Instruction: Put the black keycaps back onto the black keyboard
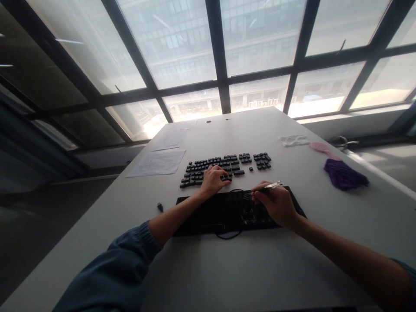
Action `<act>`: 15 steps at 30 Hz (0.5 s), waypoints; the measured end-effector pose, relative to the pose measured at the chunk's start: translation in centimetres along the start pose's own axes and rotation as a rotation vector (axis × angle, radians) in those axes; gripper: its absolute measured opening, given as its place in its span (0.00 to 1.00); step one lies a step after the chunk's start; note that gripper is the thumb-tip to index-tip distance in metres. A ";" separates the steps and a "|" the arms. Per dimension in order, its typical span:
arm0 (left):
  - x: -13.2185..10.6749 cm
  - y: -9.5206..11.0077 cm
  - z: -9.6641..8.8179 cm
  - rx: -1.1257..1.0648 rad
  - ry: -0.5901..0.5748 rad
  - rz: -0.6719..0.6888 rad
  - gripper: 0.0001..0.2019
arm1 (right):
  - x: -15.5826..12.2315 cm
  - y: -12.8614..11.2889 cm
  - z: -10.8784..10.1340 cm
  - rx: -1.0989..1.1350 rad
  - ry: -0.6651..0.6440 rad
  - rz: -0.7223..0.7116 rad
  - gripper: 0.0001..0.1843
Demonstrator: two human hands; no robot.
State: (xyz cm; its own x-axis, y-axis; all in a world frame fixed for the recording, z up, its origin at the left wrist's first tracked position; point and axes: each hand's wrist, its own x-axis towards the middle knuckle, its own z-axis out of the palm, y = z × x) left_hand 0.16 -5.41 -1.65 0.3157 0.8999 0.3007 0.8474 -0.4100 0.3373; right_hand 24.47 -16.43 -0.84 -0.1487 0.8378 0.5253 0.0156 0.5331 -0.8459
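Note:
A black keyboard base [201, 214] lies on the white table in front of me, most of its keys off, with some left toward its right side. Behind it, loose black keycaps [212, 163] are laid out in rows like a keyboard. My left hand [212, 180] is at the front of these rows, thumb and forefinger curved around a dark keycap [225, 178]. Over the right part of the base, my right hand [277, 203] grips a keycap puller [274, 185], metal showing above the fist and thin wire prongs pointing down at the board.
Paper sheets [156, 163] lie at the left. A USB plug [160, 207] rests left of the base, and a cable [229, 236] loops out at its front edge. To the right are a purple cloth [345, 174], a pink item [321, 148] and a white cloth [294, 140]. Windows stand behind the table.

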 end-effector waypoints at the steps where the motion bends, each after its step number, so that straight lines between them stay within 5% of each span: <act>1: 0.0 -0.1 0.0 -0.002 0.008 0.000 0.10 | 0.0 0.0 0.0 0.013 0.003 0.017 0.08; 7: 0.2 0.5 -1.1 -0.033 0.041 0.006 0.08 | 0.1 0.1 -0.1 0.024 -0.002 0.096 0.11; 11: -1.8 2.6 -2.7 -0.144 0.088 0.098 0.06 | -0.4 0.1 0.1 0.016 -0.121 0.212 0.14; 15: -5.8 5.6 -3.3 -0.348 -0.092 0.179 0.10 | -1.1 0.5 0.9 0.013 -0.220 0.343 0.14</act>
State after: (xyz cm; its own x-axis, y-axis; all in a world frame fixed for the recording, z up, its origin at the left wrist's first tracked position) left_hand 1.66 -13.45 1.39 0.4953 0.8128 0.3066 0.5855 -0.5730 0.5734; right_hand 23.72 -17.17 -1.88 -0.3449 0.9209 0.1815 0.0888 0.2245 -0.9704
